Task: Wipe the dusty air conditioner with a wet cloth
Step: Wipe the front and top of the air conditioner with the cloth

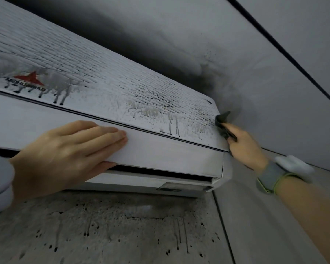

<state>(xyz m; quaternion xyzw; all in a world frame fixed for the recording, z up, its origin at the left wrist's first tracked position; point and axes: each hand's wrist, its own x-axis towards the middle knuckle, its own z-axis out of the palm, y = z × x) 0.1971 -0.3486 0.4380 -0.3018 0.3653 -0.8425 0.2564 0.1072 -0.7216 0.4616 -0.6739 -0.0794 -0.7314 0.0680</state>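
— Air conditioner (107, 96) first: where does it sit?

— High on the wall (274, 103), seen from below. The white body runs from the left edge across to the right of centre, and its right end stops just short of a dark sooty stain (213, 79) on the wall.

— How does its surface look?

— The textured front panel is speckled with grime and marked by drip runs, heaviest toward the right end. A red logo (30, 79) with dark lettering shows at the left, smeared by grey streaks. Below the panel is a smooth white flap, and under that a dark outlet slot.

— And the left hand (65, 151)?

— Flat against the smooth flap, fingers (111, 133) straight and together, pointing right; the thumb tucks under the flap's lower edge. It presses and grasps nothing.

— The right hand (245, 147)?

— At the right end of the unit, fingers curled around a dark cloth (223, 121). The cloth touches the panel's right edge, and a corner of it sticks up above the hand. A grey wristband (272, 177) with a yellow-green edge and a white piece on it circles that wrist.

— Anything underneath?

— The grey wall below (122, 231) the unit is spotted with dark splashes and thin drip lines.
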